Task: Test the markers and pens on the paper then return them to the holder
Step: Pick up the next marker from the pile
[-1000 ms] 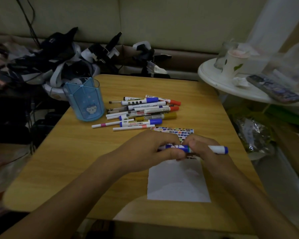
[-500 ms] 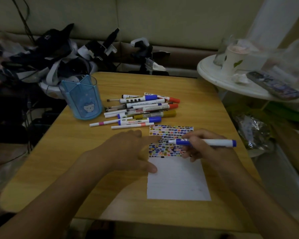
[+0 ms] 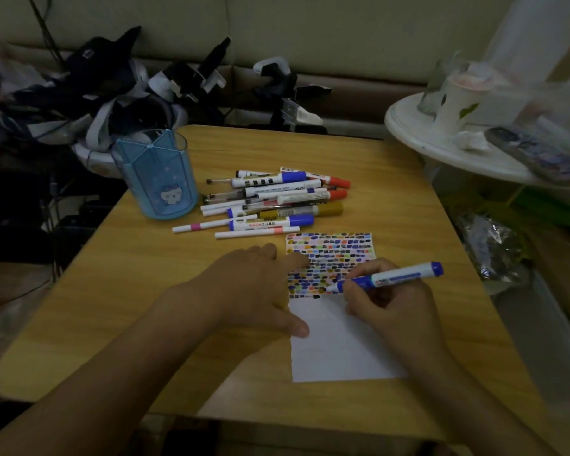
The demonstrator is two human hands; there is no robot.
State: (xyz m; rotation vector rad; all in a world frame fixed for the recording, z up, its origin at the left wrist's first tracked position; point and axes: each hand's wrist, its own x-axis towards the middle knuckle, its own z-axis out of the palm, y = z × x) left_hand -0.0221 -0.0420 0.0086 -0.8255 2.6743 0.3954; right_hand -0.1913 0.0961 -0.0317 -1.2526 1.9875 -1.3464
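Pinching a blue marker in my right hand, I touch its tip to the paper. My left hand lies spread, pressing the paper's left edge. Many color marks fill the far half. The pile of markers and pens waits beside the blue holder, far left, which looks empty, so I think lots is left.
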